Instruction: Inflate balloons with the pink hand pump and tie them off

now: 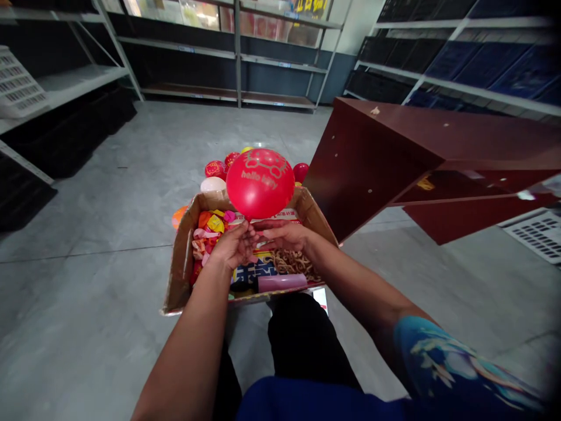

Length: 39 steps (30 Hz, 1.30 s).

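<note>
An inflated red balloon (260,184) with gold "hello kitty" print stands above a cardboard box (179,278), its neck down. My left hand (234,244) is closed in a pinch at the balloon's neck. My right hand (289,235) meets it from the other side, thumb and fingers closing around the neck; the fingers partly hide the neck. Below, in the box, uninflated balloons (214,224) in several colours fill the left side. A tangle of thin tan strips (294,263) lies at the right. Along the near wall rests a pink and black balloon pump (281,283).
Several inflated balloons (215,169) lie on the floor beyond the box. At the right, a dark red wooden furniture piece (377,164) stands close to the box. Metal shelves (193,51) line the back and sides. A white basket (537,237) sits at far right.
</note>
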Each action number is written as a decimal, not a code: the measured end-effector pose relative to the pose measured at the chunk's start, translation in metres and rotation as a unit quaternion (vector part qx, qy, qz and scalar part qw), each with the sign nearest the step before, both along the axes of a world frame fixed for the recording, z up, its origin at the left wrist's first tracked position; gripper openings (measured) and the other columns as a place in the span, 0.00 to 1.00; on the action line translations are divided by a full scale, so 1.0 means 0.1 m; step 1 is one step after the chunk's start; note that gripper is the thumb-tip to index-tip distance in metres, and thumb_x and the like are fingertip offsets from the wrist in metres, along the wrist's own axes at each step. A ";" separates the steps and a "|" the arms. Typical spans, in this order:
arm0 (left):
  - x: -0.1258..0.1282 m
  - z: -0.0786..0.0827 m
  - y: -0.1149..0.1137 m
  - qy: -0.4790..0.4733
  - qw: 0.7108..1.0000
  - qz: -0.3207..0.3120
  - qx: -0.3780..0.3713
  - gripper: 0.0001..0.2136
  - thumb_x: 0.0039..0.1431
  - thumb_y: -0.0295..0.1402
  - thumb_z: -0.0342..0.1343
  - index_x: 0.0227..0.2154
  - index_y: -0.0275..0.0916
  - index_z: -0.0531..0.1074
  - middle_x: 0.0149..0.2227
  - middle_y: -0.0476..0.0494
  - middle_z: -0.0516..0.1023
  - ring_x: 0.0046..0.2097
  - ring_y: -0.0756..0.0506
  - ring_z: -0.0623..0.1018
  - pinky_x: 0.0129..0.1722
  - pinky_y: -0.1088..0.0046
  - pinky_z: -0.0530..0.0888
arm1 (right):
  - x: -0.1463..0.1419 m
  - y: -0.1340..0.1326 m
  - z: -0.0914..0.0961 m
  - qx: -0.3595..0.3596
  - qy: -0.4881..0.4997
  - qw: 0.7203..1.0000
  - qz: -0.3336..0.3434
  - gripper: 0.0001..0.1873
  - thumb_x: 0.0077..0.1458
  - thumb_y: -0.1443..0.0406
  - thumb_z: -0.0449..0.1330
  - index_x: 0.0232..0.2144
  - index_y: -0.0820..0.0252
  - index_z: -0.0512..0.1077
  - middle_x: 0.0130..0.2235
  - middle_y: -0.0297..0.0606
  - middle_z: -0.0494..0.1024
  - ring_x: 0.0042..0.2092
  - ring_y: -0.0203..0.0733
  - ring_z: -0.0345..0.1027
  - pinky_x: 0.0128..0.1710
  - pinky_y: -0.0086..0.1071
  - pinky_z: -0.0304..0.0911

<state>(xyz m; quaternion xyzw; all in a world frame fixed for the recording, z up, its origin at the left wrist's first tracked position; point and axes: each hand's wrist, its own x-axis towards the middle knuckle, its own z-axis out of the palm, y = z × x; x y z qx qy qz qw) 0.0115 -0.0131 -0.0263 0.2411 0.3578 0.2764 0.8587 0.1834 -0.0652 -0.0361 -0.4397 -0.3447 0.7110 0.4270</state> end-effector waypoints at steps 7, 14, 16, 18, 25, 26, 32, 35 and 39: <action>-0.05 -0.03 0.11 -0.037 0.991 0.102 -0.072 0.05 0.54 0.30 0.60 0.28 0.35 0.72 0.24 0.48 0.76 0.25 0.51 0.76 0.25 0.77 0.72 | 0.71 -0.11 -0.37 0.082 -0.480 0.869 -0.081 0.03 0.43 0.66 0.63 0.21 0.59 0.72 0.21 0.31 0.70 0.27 0.39 0.64 0.30 0.35 0.62; -0.06 -0.04 0.11 -0.035 0.992 0.105 -0.062 0.05 0.53 0.31 0.61 0.28 0.34 0.72 0.24 0.47 0.76 0.25 0.52 0.76 0.23 0.78 0.70 | 0.69 -0.24 -0.49 0.128 -0.546 0.827 -0.043 0.06 0.37 0.69 0.63 0.16 0.59 0.68 0.30 0.40 0.73 0.37 0.46 0.64 0.37 0.37 0.60; -0.06 -0.03 0.11 -0.032 0.992 0.107 -0.052 0.05 0.55 0.30 0.59 0.28 0.34 0.72 0.24 0.48 0.76 0.25 0.52 0.76 0.21 0.80 0.69 | 0.67 -0.23 -0.42 0.128 -0.535 0.833 -0.048 0.07 0.41 0.65 0.63 0.17 0.60 0.68 0.28 0.40 0.72 0.34 0.43 0.63 0.35 0.35 0.59; -0.04 -0.02 0.10 -0.026 0.993 0.114 -0.035 0.05 0.56 0.31 0.58 0.28 0.34 0.71 0.24 0.47 0.76 0.25 0.52 0.76 0.20 0.81 0.69 | 0.66 -0.21 -0.31 0.134 -0.516 0.845 -0.046 0.09 0.45 0.61 0.61 0.22 0.61 0.69 0.26 0.36 0.71 0.31 0.39 0.62 0.33 0.33 0.59; 0.02 0.03 0.02 -0.003 0.995 0.096 0.021 0.08 0.56 0.34 0.58 0.27 0.34 0.69 0.30 0.43 0.79 0.20 0.55 0.71 0.16 0.82 0.65 | 0.34 -0.21 0.28 0.160 -0.338 0.926 -0.059 0.14 0.51 0.55 0.60 0.29 0.60 0.67 0.28 0.32 0.74 0.27 0.32 0.63 0.26 0.27 0.58; 0.02 0.03 0.01 -0.008 0.996 0.088 0.024 0.08 0.56 0.34 0.58 0.27 0.35 0.68 0.32 0.42 0.79 0.19 0.56 0.70 0.15 0.82 0.65 | 0.27 -0.20 0.38 0.160 -0.322 0.931 -0.061 0.13 0.51 0.55 0.61 0.29 0.59 0.67 0.28 0.32 0.75 0.26 0.32 0.64 0.25 0.27 0.58; 0.00 0.03 0.00 -0.007 0.999 0.043 0.028 0.10 0.52 0.35 0.61 0.29 0.35 0.67 0.24 0.48 0.74 0.15 0.57 0.64 0.13 0.83 0.59 | -0.06 -0.12 0.78 0.209 -0.275 0.936 -0.071 0.09 0.54 0.59 0.59 0.30 0.59 0.66 0.30 0.33 0.78 0.27 0.32 0.70 0.27 0.27 0.62; -0.02 0.05 -0.01 0.002 0.999 0.024 0.030 0.11 0.52 0.36 0.61 0.29 0.35 0.66 0.23 0.50 0.72 0.14 0.58 0.62 0.11 0.85 0.54 | -0.15 -0.07 0.85 0.222 -0.282 0.930 -0.081 0.08 0.54 0.61 0.59 0.30 0.60 0.66 0.30 0.34 0.78 0.28 0.32 0.70 0.28 0.27 0.64; -0.03 0.13 -0.05 -0.003 1.000 -0.002 0.025 0.11 0.52 0.37 0.61 0.28 0.36 0.65 0.22 0.52 0.70 0.14 0.58 0.61 0.11 0.84 0.56 | -0.20 -0.02 0.87 0.225 -0.286 0.927 -0.086 0.06 0.54 0.63 0.59 0.30 0.60 0.67 0.29 0.33 0.78 0.28 0.32 0.70 0.30 0.28 0.65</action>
